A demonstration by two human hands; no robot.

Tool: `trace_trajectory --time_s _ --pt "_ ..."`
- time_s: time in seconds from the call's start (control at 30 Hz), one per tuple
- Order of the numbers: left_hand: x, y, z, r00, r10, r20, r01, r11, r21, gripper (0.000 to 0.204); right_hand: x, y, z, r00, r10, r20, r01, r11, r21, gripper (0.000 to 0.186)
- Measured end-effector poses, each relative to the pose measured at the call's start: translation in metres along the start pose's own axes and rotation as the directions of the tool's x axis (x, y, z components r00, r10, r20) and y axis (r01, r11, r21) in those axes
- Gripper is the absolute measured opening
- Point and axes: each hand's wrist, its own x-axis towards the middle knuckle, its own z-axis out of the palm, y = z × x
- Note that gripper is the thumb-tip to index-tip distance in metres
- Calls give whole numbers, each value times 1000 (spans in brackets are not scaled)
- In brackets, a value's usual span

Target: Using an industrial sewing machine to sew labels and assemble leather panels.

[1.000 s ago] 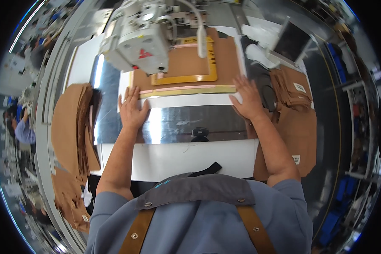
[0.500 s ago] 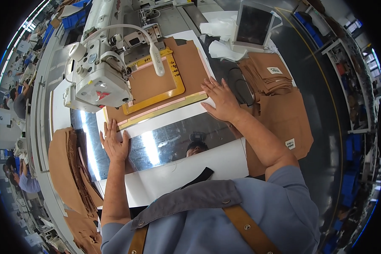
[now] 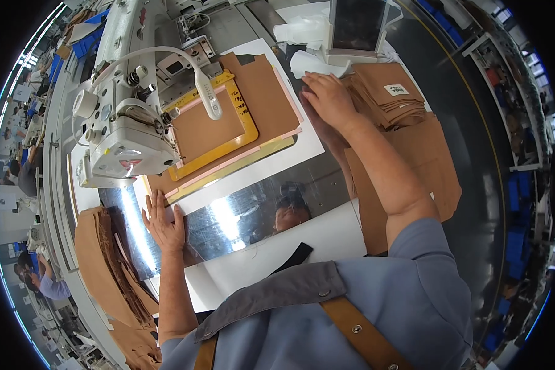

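My left hand (image 3: 166, 227) lies flat with fingers spread on a white sheet (image 3: 253, 170), at the near left corner of a brown fabric panel (image 3: 271, 89). A yellow clamp frame (image 3: 248, 129) with handwritten marks rests on the panel under the white sewing machine head (image 3: 126, 145). Pink and yellow strips (image 3: 240, 164) run along the panel's near edge. My right hand (image 3: 332, 102) is off the panel, fingers stretched out, beside a stack of folded brown fabric pieces (image 3: 376, 83) and crumpled white material (image 3: 317, 63). Nothing shows in its grasp.
A dark screen (image 3: 356, 26) stands at the back right. A larger brown piece (image 3: 407, 169) lies on the right and another brown stack (image 3: 102, 271) on the left. A shiny metal plate (image 3: 246, 213) covers the near table. Shelves (image 3: 496, 98) stand across the aisle.
My right hand has left the panel's right edge and moved right and away, toward the folded stack. My left hand stays by the panel's near left corner. The view has shifted slightly.
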Motion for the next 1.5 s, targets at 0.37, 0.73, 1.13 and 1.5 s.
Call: trace_trajectory --time_s 0.37,0.73,1.13,1.5 --pt "-1 0 1 999 -45 -7 45 999 9 60 20 22 -1 995 -51 -84 47 998 -52 30" --pt "-6 -4 6 999 -37 -1 37 999 11 60 34 45 -68 983 178 56 -169 977 -127 32" --pt "0 -3 7 999 -17 -29 16 1000 -22 58 -55 76 -113 905 405 130 -341 873 -348 53" --pt "-6 103 -42 989 -86 122 146 729 -668 36 -43 -46 -142 983 55 -176 -53 998 15 11"
